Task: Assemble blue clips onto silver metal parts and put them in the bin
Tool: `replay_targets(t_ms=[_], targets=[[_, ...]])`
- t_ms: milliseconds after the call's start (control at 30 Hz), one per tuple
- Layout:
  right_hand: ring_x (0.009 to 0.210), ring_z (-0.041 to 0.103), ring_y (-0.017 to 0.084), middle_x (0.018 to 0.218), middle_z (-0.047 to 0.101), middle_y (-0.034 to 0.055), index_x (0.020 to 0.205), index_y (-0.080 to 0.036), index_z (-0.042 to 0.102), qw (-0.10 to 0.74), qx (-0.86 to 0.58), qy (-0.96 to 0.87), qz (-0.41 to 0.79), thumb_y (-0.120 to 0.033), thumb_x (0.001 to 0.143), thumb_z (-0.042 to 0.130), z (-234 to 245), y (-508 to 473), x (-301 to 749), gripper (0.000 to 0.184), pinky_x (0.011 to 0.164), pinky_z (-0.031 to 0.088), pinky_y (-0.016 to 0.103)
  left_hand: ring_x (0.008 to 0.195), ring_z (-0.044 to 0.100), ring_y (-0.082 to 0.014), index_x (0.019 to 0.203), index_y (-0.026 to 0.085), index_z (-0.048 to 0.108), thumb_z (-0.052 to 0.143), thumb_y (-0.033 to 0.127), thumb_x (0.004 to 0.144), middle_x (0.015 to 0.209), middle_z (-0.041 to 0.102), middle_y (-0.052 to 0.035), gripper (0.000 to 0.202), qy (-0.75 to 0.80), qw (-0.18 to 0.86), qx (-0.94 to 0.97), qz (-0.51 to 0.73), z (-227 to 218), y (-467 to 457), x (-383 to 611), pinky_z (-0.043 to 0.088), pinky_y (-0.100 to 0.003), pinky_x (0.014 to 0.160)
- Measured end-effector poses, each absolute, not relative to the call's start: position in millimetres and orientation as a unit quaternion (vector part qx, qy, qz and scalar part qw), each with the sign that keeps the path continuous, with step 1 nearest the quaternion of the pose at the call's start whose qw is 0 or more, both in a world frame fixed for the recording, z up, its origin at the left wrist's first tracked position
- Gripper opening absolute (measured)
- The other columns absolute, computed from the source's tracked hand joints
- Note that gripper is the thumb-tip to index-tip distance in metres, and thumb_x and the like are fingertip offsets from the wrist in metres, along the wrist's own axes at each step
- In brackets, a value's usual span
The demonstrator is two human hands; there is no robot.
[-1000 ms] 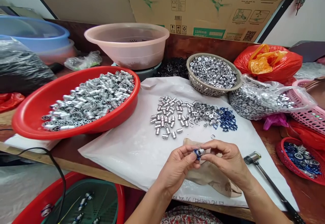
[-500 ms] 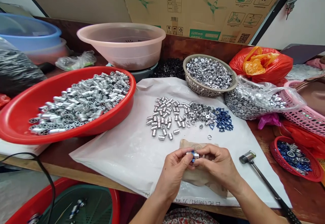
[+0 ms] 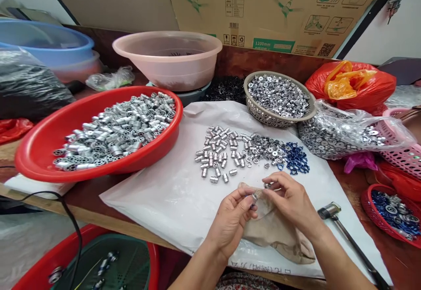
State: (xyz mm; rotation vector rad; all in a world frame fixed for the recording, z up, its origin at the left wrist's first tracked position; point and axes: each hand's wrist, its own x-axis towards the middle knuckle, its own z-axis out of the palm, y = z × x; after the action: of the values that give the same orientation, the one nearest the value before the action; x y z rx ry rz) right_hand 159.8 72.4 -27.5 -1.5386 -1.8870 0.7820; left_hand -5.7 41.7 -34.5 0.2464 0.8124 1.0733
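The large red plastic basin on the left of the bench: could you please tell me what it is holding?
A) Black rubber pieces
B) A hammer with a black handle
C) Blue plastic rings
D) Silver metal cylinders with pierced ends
D: the red plastic basin is heaped with silver metal cylinders, and holes show in the ends that face the view.

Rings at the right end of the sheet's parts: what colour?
The rings are dark blue, head view.
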Motion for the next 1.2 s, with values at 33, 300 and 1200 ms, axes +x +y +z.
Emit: replay_targets(t_ms=[33, 300, 1200], targets=[[0.078, 0.065, 0.015, 0.101, 0.065, 0.0064, 0.099, -0.021, 0.064, 0.304, -0.559, -0.706, 0.311, -0.023, 0.081, 0.055, -23.3, 64.0, 153.1, 0.021, 0.067, 0.054, 0.026, 0.059, 0.055, -0.0066, 0.08, 0.012, 0.068, 0.082, 0.024, 0.057, 0.075, 0.061, -0.0003, 0.029, 0.368, 0.781, 0.111, 0.493, -35.3, 42.2, -4.7, 0.046, -0.017, 0.054], [0.093, 0.066, 0.019, 0.1, 0.072, 0.0037, 0.1, -0.026, 0.069, 0.363, -0.53, -0.658, 0.393, -0.023, 0.083, 0.058, -23.8, 40.5, 148.9, 0.021, 0.084, 0.053, 0.033, 0.062, 0.057, -0.0063, 0.079, 0.011, 0.068, 0.081, 0.016, 0.059, 0.079, 0.066, -0.0023, 0.025, 0.324, 0.812, 0.087, 0.478, -38.9, 41.3, -4.4, 0.048, -0.017, 0.061], [0.084, 0.069, 0.019, 0.083, 0.075, 0.0024, 0.077, -0.027, 0.076, 0.506, -0.515, -0.535, 0.439, -0.022, 0.069, 0.072, -27.5, 31.7, 139.9, 0.01, 0.077, 0.057, 0.03, 0.061, 0.06, -0.0077, 0.074, 0.012, 0.068, 0.082, 0.014, 0.055, 0.072, 0.069, -0.0023, 0.024, 0.314, 0.818, 0.103, 0.47, -35.7, 36.2, -3.3, 0.048, -0.018, 0.063]])
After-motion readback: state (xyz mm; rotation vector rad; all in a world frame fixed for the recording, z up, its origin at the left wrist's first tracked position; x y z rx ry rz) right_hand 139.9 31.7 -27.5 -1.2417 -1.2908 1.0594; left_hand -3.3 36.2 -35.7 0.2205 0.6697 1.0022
